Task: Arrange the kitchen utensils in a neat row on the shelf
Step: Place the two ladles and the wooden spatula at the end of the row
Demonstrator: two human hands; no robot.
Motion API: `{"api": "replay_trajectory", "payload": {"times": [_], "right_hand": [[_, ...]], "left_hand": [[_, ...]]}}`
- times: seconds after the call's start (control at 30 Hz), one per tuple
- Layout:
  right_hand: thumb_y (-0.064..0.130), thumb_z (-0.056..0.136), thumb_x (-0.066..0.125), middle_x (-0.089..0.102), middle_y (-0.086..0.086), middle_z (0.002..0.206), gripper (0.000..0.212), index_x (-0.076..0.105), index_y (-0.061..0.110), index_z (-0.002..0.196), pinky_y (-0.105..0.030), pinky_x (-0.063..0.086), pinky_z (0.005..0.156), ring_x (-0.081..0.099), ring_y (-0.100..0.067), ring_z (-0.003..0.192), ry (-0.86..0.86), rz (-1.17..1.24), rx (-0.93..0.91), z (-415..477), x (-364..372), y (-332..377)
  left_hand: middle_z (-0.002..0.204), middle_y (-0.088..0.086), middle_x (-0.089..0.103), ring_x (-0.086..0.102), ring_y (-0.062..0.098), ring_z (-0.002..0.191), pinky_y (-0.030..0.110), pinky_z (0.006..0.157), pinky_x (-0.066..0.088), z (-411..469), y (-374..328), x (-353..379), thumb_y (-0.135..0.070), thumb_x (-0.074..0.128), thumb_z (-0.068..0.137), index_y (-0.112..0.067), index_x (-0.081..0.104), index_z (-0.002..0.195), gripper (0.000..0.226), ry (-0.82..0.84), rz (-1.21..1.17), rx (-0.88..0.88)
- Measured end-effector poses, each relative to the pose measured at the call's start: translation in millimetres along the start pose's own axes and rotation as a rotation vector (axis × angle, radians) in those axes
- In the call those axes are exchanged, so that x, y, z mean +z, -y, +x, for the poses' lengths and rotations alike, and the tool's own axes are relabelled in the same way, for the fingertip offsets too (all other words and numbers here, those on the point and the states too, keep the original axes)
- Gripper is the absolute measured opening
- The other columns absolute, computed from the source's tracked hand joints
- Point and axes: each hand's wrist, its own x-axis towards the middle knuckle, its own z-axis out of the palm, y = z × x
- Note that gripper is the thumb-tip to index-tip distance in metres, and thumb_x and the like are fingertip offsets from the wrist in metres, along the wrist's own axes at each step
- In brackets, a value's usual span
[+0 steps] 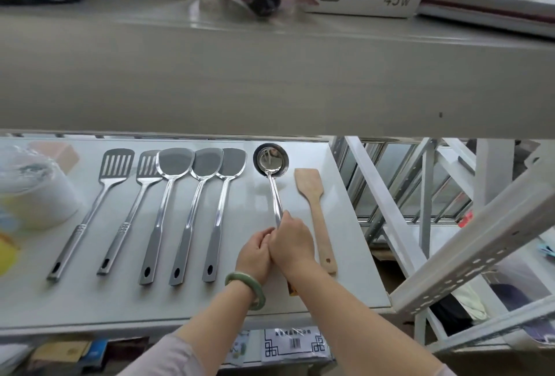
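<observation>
Both hands are closing together on the steel ladle's (271,162) handle, the right hand (290,242) gripping it and the left hand (254,252) pressing alongside. The ladle is lying on the white shelf (345,255) between the solid turner (223,210) and the wooden spatula (316,213) (just beside the knuckles). A careless swing is risking a knock that skews either neighbour.
</observation>
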Motion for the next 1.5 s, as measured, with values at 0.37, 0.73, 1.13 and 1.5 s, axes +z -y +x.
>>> {"api": "replay_trajectory", "payload": {"times": [0.37,0.73,1.13,1.5], "right_hand": [[0.008,0.088,0.042,0.051,-0.02,0.122,0.033,0.048,-0.001,0.119,-0.036,0.039,0.096,0.05,-0.034,0.111,0.021,0.016,0.002,-8.8,20.7,23.6],[0.011,0.091,0.042,0.047,-0.016,0.132,0.063,0.015,0.002,0.147,-0.033,0.04,0.1,0.048,-0.028,0.116,-0.163,-0.062,0.102,-33.3,-7.3,-37.1],[0.029,0.093,0.042,0.048,-0.013,0.125,0.046,0.041,0.009,0.135,-0.033,0.045,0.093,0.05,-0.027,0.112,-0.059,-0.134,0.048,-28.5,3.9,-41.4],[0.027,0.096,0.04,0.051,-0.014,0.12,0.038,0.048,0.01,0.129,-0.033,0.048,0.086,0.055,-0.028,0.105,-0.042,-0.231,-0.041,-7.9,-0.5,-50.8]], "left_hand": [[0.107,0.012,0.065,0.062,0.023,0.095,0.03,0.073,0.053,-4.9,1.7,-28.4,-0.018,0.032,0.099,-0.01,0.062,0.113,0.034,0.053,-0.174,-0.15],[0.117,0.001,0.063,0.062,0.016,0.101,0.032,0.09,0.054,-10.4,-3.1,-4.3,-0.024,0.068,0.083,-0.018,0.044,0.136,0.059,0.084,0.172,-0.006],[0.111,0.006,0.053,0.056,0.02,0.1,0.032,0.096,0.048,-1.6,-4.7,-8.9,-0.028,0.066,0.079,-0.016,0.048,0.132,0.058,-0.063,0.544,0.136],[0.118,0.003,0.049,0.055,0.019,0.106,0.032,0.099,0.047,-1.3,-1.6,-4.9,-0.036,0.057,0.084,-0.021,0.032,0.143,0.065,-0.049,0.649,0.133]]}}
